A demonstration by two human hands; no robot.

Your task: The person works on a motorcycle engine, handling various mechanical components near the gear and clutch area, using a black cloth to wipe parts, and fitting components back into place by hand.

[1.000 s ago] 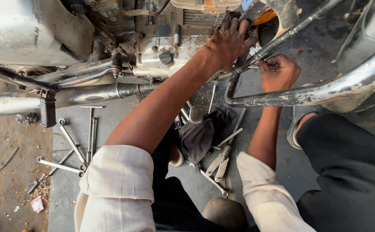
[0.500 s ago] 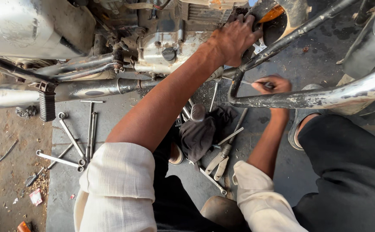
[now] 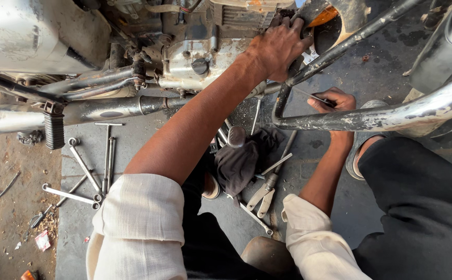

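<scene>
A motorcycle engine (image 3: 195, 52) fills the top of the view. My left hand (image 3: 277, 46) reaches up to it, with the fingers curled over the edge of a dark engine part beside an orange piece (image 3: 324, 15). Lower down, my right hand (image 3: 334, 101) sits just behind the curved crash bar (image 3: 371, 119), closed around a thin metal tool (image 3: 306, 95) that points left toward the engine. The tool's tip is hidden behind the bar.
Several spanners (image 3: 83, 166) and a T-handle wrench (image 3: 106, 150) lie on the floor at the left. A dark rag (image 3: 241, 161) and pliers (image 3: 264, 194) lie between my arms. A footpeg (image 3: 55, 129) and exhaust pipe (image 3: 106, 109) jut out at the left. My sandalled foot (image 3: 363, 150) is at the right.
My right hand has dropped from beside the engine to just behind the crash bar, still holding the thin tool. My left hand has stayed on the engine.
</scene>
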